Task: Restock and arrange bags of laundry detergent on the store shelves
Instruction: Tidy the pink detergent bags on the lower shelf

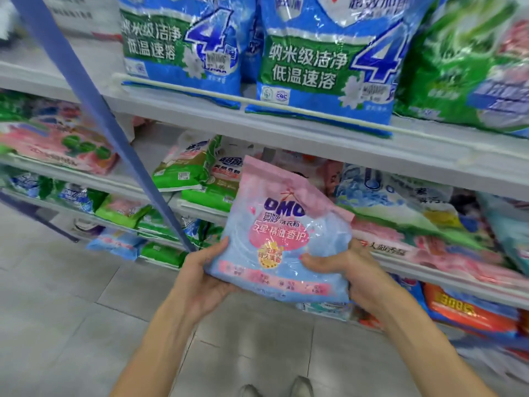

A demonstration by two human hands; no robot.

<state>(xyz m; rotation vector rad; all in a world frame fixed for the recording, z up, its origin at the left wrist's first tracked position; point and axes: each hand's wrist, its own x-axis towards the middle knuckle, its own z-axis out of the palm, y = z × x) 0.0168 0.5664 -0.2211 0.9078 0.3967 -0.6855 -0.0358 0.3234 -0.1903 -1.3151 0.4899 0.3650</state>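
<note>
A pink and light-blue OMO detergent bag (pixel 282 224) is held upright in front of the shelves, its printed face toward me. My left hand (pixel 204 277) grips its lower left corner, thumb on the front. My right hand (pixel 350 275) grips the lower right side, thumb pressed into the front of the bag. The bag sits level with the second shelf (pixel 429 270), apart from the bags lying there. Behind it lie pink bags (pixel 423 245) and a blue-green bag (pixel 400 202).
Two big blue bags (pixel 323 67) and a green bag (pixel 469 64) stand on the top shelf (pixel 257 121). Green bags (pixel 197 173) are stacked at mid-left. A blue shelf post (pixel 114 124) slants down on the left. Grey tiled floor (pixel 86 325) lies below, my shoes (pixel 277 388) at the bottom.
</note>
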